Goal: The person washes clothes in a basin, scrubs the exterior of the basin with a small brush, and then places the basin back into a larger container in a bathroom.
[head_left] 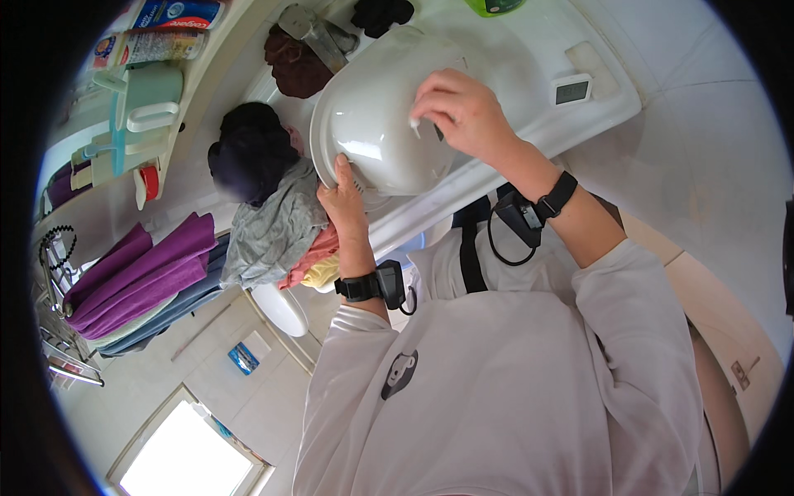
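A glossy white basin [380, 124] is tipped over on the sink, with its rounded outside facing me. My left hand [341, 198] grips its rim, the thumb lying on the outer wall. Close over the basin's right part is my right hand [463, 112], its fingers bent together in a pinch. A small white bit shows at those fingertips, with a small dark patch beside it; I cannot make out what they are. Just left of the basin lie a black cloth bundle [252, 153] and a grey cloth [277, 223].
The white sink [529, 50] holds a small white digital display [571, 89] on its right ledge. A dark brown cloth [296, 66] and a clear cup [313, 37] stand behind the basin. Purple towels [149, 264] hang at left, below a shelf [207, 74] of toiletries.
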`<state>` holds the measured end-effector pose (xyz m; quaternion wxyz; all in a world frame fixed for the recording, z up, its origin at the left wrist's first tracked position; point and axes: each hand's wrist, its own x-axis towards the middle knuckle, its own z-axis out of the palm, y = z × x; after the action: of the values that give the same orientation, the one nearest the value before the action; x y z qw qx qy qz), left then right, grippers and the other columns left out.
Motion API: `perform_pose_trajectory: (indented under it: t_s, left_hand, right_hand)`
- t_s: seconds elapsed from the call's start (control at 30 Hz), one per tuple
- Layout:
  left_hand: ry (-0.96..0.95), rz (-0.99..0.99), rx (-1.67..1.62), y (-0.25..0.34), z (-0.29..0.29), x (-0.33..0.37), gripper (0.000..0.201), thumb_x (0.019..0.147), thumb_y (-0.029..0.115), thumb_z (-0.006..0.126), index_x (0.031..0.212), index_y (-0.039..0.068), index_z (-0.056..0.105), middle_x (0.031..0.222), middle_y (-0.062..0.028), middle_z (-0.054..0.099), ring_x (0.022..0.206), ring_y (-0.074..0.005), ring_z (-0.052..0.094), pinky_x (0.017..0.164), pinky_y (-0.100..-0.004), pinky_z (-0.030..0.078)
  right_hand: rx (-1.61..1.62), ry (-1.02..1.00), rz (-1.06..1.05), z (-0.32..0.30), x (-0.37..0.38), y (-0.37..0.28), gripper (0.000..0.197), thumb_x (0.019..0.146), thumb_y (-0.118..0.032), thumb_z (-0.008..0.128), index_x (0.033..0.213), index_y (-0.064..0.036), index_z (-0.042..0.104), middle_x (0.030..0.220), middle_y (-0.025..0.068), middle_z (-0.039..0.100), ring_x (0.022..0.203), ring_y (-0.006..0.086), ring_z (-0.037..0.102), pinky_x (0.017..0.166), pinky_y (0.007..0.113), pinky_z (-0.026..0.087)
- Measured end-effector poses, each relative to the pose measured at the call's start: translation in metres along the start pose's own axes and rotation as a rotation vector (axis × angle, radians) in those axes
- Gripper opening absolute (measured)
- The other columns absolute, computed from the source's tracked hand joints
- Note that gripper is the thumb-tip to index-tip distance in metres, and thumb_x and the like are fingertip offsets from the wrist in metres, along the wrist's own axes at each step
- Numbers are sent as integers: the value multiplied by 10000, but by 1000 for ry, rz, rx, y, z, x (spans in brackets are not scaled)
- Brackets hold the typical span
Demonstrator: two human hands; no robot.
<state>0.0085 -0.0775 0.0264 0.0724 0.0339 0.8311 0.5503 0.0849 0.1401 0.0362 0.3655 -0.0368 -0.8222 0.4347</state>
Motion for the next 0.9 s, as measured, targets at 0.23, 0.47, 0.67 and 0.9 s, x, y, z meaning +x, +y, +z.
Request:
perform_pose_trajectory:
  t_s: [0.23,0.47,0.67,0.9]
  left_hand:
    - [-4,36,-20,-4,0,0,414,881,314,551,1015,-77,580,881,-65,598,768,-124,512,690,-266,426]
    - [-10,34,-13,-4,-1,-1,411,876,317,557,992,-77,582,855,-49,591,747,-112,499,662,-257,415]
    - [-23,197,84,-16,-9,-1,319,851,247,603,803,-69,606,667,-23,565,620,-90,468,567,-261,404]
    - [-27,208,44,-28,-15,-3,302,846,241,611,822,-60,609,632,-8,551,602,-87,454,557,-253,395]
  right_hand:
    - [5,-11,25,0,0,3,113,670,-5,624,688,-114,605,765,-26,551,749,183,543,602,303,453]
    - [-7,52,145,-1,0,15,140,707,73,594,755,-55,622,764,24,563,679,173,552,570,258,449]
    - [-12,167,244,3,21,14,81,712,-27,606,731,-102,630,742,13,560,712,218,539,635,330,449]
    - [-30,-13,-69,14,17,4,132,728,-13,571,814,-77,647,800,49,562,776,232,542,687,341,458]
